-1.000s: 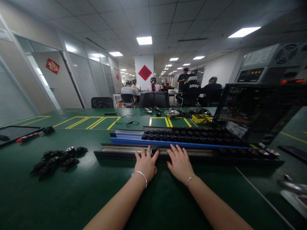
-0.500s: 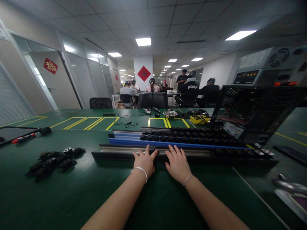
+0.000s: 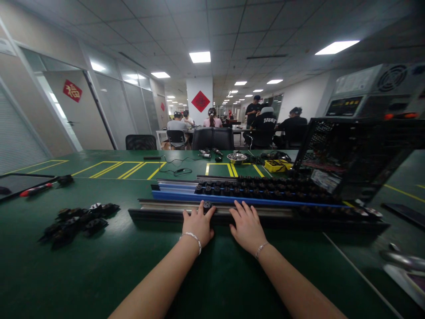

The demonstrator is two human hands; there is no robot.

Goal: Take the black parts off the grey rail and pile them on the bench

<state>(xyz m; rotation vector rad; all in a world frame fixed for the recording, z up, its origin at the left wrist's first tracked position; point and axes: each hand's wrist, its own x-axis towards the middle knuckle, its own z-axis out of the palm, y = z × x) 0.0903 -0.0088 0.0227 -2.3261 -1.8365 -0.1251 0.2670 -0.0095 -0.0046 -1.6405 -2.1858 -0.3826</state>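
Observation:
My left hand (image 3: 197, 225) rests at the near black rail (image 3: 159, 214), its thumb and index finger on either side of a small black block (image 3: 208, 204) in the rail's metal channel. The other left fingers lie spread over the rail. My right hand (image 3: 247, 227) is open, its fingertips spread on the same rail a little to the right, with nothing between them. More dark blocks (image 3: 318, 212) sit in a row toward the rail's right end. Just behind lies a blue-edged rail (image 3: 172, 195) carrying rows of similar blocks.
A loose pile of black blocks (image 3: 75, 221) lies at left, near a red-handled tool (image 3: 36, 189). An open computer case (image 3: 358, 155) stands at right. Behind the rails are a metal bowl (image 3: 237, 158), a yellow tray (image 3: 277, 166) and cables. Several people sit farther back.
My left hand has shifted slightly left along the rail, and the small black block has moved left with it. My right hand stays nearly in place. The view has shifted a little.

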